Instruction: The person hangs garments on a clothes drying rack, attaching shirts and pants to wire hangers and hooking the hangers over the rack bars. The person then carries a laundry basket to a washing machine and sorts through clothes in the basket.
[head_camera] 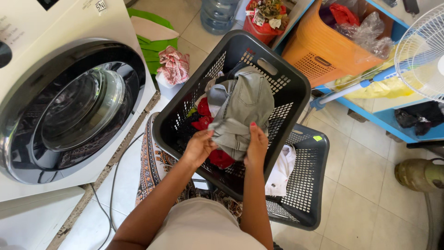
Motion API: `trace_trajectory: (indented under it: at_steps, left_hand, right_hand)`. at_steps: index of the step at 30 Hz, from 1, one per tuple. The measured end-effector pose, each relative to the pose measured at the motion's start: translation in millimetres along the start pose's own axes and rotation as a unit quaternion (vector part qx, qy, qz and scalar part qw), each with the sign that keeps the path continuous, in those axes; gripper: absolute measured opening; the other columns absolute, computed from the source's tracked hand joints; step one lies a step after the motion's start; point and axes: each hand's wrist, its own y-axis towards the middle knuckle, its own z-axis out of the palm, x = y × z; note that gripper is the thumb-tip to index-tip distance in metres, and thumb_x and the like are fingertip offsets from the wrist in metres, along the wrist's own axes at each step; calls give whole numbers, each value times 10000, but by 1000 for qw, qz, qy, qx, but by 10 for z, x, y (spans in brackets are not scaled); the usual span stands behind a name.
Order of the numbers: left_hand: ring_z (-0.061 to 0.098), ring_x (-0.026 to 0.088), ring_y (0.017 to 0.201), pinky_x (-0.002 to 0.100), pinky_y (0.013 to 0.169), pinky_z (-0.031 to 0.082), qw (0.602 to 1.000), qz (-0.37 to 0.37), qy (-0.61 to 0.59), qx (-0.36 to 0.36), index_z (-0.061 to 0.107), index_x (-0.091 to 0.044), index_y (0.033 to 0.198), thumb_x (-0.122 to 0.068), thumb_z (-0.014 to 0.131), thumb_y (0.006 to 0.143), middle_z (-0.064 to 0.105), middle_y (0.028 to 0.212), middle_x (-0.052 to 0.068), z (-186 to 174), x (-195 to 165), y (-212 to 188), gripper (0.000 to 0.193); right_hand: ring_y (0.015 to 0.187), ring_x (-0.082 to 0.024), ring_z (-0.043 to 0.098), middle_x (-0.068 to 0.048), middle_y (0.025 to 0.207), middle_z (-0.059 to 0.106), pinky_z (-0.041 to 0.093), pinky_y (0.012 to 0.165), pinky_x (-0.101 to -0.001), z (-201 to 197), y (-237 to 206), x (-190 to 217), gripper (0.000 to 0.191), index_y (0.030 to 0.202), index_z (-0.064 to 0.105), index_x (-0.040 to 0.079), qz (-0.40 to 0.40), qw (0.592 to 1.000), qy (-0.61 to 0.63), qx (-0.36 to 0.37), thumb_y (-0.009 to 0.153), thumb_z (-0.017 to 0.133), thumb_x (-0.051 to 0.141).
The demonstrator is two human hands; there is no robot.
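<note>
Both hands are clenched on a grey garment point(241, 111): the left hand point(200, 147) grips its lower edge from the seven o'clock side, and the right hand point(257, 144) pinches the fabric at about five o'clock, thumb on top. The garment is bunched and lifted over the middle of a black laundry basket point(296, 88), which is tilted toward the person.

At nine o'clock from the hands stands a white front-loading washing machine point(55, 55), its round glass door shut and patterned cloth showing behind the glass. At one o'clock an orange basket point(319, 55) sits in a blue shelf frame, with a white fan point(423, 51) just beside it at two o'clock. A second dark basket point(307, 185) lies beneath the black one, toward four o'clock, holding a white cloth point(281, 170). A clear water bottle point(218, 15) stands at twelve o'clock on the tiled floor. Red clothing point(203, 115) lies in the black basket under the grey garment. A pink patterned cloth point(175, 65) lies crumpled at eleven o'clock, near the washing machine.
</note>
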Motion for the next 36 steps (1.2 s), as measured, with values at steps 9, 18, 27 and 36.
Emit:
trace_trajectory:
  at_steps: [9,18,27,36]
  left_hand:
    - [698,260,1061,392,972,539,986,-118,-117,4,674,0,1232,-241,548,959,734,1170,139,504,-523,-152,385]
    - [658,67,1048,229,936,474,970,44,204,-121,705,-48,1152,-177,600,944,734,1112,-26,150,-471,35,267]
    - [454,132,636,362,607,331,885,40,457,-78,654,-72,937,-145,708,942,586,675,37,564,-655,-120,91]
    - [596,246,800,409,751,461,610,364,703,32,689,-93,911,-173,808,860,613,765,29,1156,-876,-728,152]
  right_hand:
    - [701,-38,456,75,748,539,365,628,-228,48,45,-170,372,829,634,46,-73,978,-146,129,1055,589,338]
    - [924,-203,512,-112,990,578,445,834,-388,-281,-8,-601,428,1106,611,-95,-16,949,-183,258,1033,710,314]
    - [1249,-307,625,-178,1357,630,456,1116,-430,-165,-19,-487,692,1369,542,-68,119,916,268,273,1017,513,528]
    - [1179,-276,645,-156,1282,681,483,1058,-410,-174,-26,-386,519,1314,598,-41,65,957,215,186,1051,530,402]
